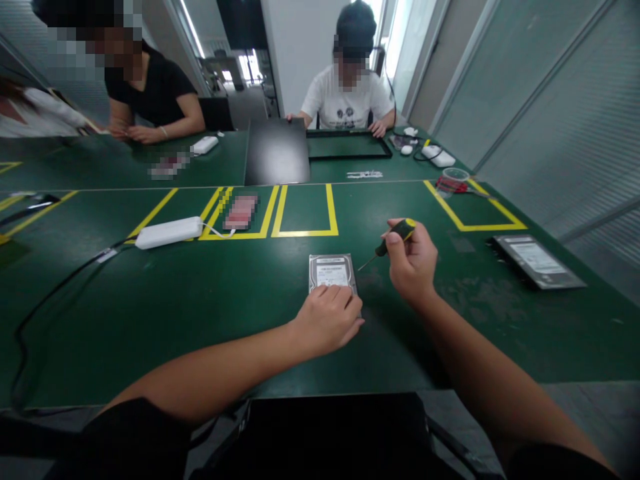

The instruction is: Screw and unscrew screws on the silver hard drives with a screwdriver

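A silver, rectangular metal hard drive with a white printed label [330, 269] lies flat on the green tabletop [250, 287] and is the landmark here. The left hand [327, 320] covers its near end, fingers curled over it and gripping it. The right hand [413, 260], to the right of the drive, is closed around a screwdriver with a green-and-yellow handle [400, 235]; its thin metal shaft slants down toward the drive's right edge, and whether the tip touches cannot be told. Well to the right of the drive lies a larger silver-and-black flat unit with a white label [537, 262]. Left of the drive and beyond it sits a white, oblong plastic adapter [169, 233] with a black cable. Directly beyond the drive, yellow tape outlines [306, 234] mark the tabletop.
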